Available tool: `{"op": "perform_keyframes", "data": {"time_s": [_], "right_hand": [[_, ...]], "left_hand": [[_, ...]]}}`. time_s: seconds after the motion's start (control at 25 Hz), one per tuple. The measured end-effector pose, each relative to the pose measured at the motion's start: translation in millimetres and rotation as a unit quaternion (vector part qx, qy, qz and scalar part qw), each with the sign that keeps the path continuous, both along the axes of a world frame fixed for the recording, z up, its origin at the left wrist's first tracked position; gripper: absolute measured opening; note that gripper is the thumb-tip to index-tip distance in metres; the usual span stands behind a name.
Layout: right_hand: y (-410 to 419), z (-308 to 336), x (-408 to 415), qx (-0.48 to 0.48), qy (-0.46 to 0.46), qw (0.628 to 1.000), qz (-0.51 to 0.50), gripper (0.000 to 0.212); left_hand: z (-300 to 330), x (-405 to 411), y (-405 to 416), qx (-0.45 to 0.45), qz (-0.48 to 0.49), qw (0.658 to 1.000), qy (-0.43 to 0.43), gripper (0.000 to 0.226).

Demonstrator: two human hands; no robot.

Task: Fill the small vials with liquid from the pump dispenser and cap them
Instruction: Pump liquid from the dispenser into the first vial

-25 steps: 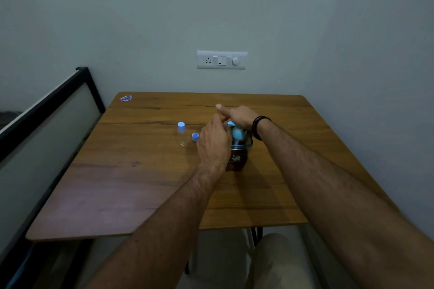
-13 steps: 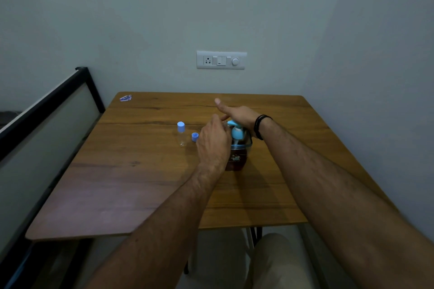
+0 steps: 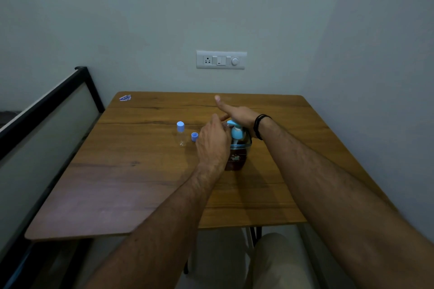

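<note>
- Desk (image 3: 117,183): wood-grain top set into a corner of pale walls; a small blue-and-white scrap (image 3: 125,98) lies at its far left corner.
- Wall: a white switch plate (image 3: 221,60) above the desk; a black-framed panel (image 3: 47,110) stands to the left.
- Dispenser (image 3: 237,150): dark bottle with a blue pump, mid-desk.
- Right hand (image 3: 237,112): flat, fingers straight, resting on the pump.
- Left hand (image 3: 212,143): curled at the spout; what it holds cannot be told.
- Capped vial (image 3: 181,134) upright, loose cap (image 3: 194,136) beside it, left of the hands.

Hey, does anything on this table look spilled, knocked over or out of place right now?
Nothing stands out. The capped vial stands upright, a loose blue cap sits beside it, and the pump dispenser is upright on the dry table.
</note>
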State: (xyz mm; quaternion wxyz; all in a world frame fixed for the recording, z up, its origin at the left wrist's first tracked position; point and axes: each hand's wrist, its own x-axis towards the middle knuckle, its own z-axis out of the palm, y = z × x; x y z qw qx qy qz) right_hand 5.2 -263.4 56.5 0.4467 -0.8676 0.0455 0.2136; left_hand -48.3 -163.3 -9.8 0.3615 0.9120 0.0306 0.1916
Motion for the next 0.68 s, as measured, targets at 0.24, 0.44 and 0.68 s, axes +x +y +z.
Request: {"op": "perform_keyframes", "data": {"time_s": [0.24, 0.44, 0.68], "right_hand": [[0.4, -1.4, 2.0, -0.047, -0.051, 0.998, 0.005, 0.061], [-0.2, 1.0, -1.9, -0.015, -0.025, 1.0, 0.002, 0.085], [-0.2, 2.6, -1.6, -0.037, -0.027, 0.999, 0.004, 0.072]], "left_hand": [[2.5, -0.2, -0.5, -0.005, 0.004, 1.0, 0.002, 0.015], [0.0, 1.2, -1.0, 0.007, 0.007, 1.0, 0.001, 0.012], [1.0, 1.0, -1.1, 0.001, 0.005, 1.0, 0.006, 0.013]]}}
